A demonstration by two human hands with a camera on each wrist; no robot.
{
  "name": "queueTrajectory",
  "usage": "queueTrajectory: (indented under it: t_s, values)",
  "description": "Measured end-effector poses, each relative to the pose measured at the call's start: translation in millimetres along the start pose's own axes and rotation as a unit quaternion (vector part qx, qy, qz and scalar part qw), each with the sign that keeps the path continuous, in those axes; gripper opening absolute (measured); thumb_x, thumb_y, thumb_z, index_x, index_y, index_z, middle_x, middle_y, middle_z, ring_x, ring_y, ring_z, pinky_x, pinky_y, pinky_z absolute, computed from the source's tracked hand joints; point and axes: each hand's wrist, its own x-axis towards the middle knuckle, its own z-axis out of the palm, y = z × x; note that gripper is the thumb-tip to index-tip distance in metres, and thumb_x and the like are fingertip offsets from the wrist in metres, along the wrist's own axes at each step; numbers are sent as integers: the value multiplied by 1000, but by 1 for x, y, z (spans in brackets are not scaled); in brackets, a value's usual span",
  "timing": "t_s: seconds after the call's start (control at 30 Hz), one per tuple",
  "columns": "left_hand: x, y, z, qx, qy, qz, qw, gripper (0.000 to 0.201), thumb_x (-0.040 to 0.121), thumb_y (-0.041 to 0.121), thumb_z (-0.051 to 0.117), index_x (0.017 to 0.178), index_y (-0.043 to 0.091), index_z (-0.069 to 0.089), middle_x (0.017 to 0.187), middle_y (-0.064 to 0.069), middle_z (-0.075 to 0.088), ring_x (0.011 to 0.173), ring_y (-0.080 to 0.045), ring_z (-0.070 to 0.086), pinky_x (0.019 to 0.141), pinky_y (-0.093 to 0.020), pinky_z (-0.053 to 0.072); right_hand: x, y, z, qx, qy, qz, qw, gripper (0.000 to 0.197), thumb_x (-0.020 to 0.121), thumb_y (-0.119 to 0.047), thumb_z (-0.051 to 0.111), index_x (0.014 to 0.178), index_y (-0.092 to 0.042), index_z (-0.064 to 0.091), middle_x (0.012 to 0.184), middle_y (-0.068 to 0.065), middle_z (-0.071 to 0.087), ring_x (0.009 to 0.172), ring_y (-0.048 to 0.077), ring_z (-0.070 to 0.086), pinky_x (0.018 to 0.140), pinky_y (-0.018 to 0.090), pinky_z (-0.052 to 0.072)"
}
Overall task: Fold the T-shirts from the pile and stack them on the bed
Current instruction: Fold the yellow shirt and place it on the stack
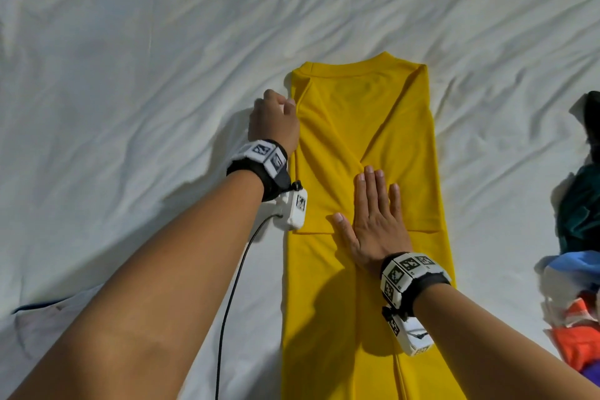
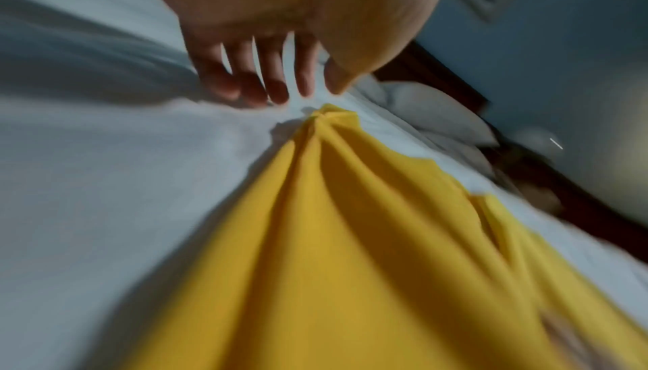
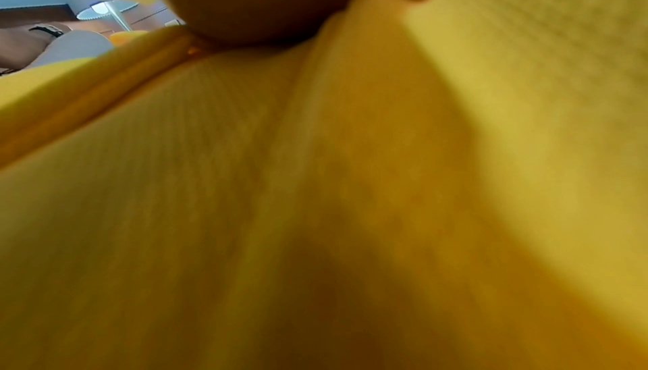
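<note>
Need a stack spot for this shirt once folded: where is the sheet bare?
Bare white sheet left of the left hand, and beyond the yellow T-shirt collar. Crowded right: the clothes pile at the edge.

You've got a plain bright yellow T-shirt (image 1: 367,127) on a white bed sheet (image 1: 146,58). Pile (image 1: 581,256) at the right: dark teal, light blue, white, orange, bit of purple. Wristbands (image 1: 259,156) are black w/ b&w square marker tags.

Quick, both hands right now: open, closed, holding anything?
Left hand: open, fingers loosely curled at the left edge of the yellow T-shirt, gripping nothing.
Right hand: open, palm flat, pressing on the yellow T-shirt.
</note>
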Motion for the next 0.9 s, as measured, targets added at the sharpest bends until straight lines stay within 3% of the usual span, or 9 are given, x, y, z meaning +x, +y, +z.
queueTrajectory:
  t_s: [0.07, 0.17, 0.3, 0.43, 0.57, 0.63, 0.77, 0.83, 0.9]
  values:
    - [-22, -5, 5, 144, 25, 168, 975, 31, 103, 32, 49, 128, 15, 57, 136, -17, 52, 120, -38, 51, 96, -53, 46, 0, 0, 0, 4, 4, 2, 1000, 86, 100, -70, 5, 158, -12, -16, 165, 6, -28, 151, 21, -30, 122, 46, -17]
    - [-58, -12, 18, 338, -101, 387, 852, 50, 106, 38, 36, 153, 20, 37, 165, -17, 24, 149, -40, 25, 114, -62, 28, 0, -2, 1, 3, 5, 5, 1000, 85, 99, -70, 4, 159, -12, -15, 165, 6, -27, 151, 21, -29, 123, 47, -15]
    - [-33, -25, 23, 420, -186, 391, 798, 70, 100, 59, -2, 163, 28, 0, 171, -7, -6, 157, -31, -8, 122, -64, 2, 0, -1, 1, 2, 2, 7, 1000, 85, 100, -70, 6, 158, -12, -17, 164, 6, -29, 150, 20, -31, 123, 47, -16]
    - [6, -45, 6, 423, -205, 330, 819, 74, 99, 65, -5, 160, 27, -18, 169, 0, -19, 157, -27, -15, 123, -62, -6, 1, 0, 0, 10, -9, 1, 1000, 84, 100, -69, 6, 157, -13, -21, 163, 5, -33, 149, 20, -34, 122, 46, -18]
    - [14, -41, -10, 437, -154, 243, 852, 74, 103, 59, 2, 162, 15, -7, 171, -10, -8, 157, -34, -10, 121, -66, -1, 1, -1, 0, 16, -5, 4, 1000, 85, 99, -69, 5, 158, -13, -18, 164, 5, -31, 150, 20, -32, 122, 47, -18]
    - [-8, -29, -12, 394, -120, 244, 878, 73, 104, 53, 8, 162, 10, -1, 170, -14, -7, 156, -38, -7, 121, -67, 1, 0, -1, 1, 11, -9, 7, 1000, 84, 100, -69, 5, 158, -13, -19, 163, 5, -31, 149, 20, -33, 122, 47, -18]
    - [-96, -39, 9, 372, -204, 363, 830, 72, 104, 54, 9, 163, 16, -6, 169, -12, -16, 156, -33, -12, 123, -62, 2, 1, -1, 3, 13, -2, 5, 1000, 83, 101, -66, 4, 159, -11, -13, 165, 7, -26, 152, 22, -28, 123, 49, -14]
    - [-115, -65, 9, 381, -234, 346, 825, 70, 105, 55, 5, 162, 18, -10, 169, -8, -19, 157, -29, -13, 123, -62, 6, 1, -1, 2, 13, -4, 1, 1000, 82, 101, -64, 4, 160, -9, -9, 166, 8, -22, 153, 23, -25, 124, 50, -12]
    - [-114, -87, 4, 387, -209, 294, 848, 68, 105, 52, 2, 162, 17, -14, 169, -6, -20, 157, -28, -11, 123, -62, 7, 0, 1, 2, 12, -4, -3, 1000, 80, 102, -62, 4, 160, -9, -10, 166, 8, -23, 152, 23, -26, 123, 49, -14]
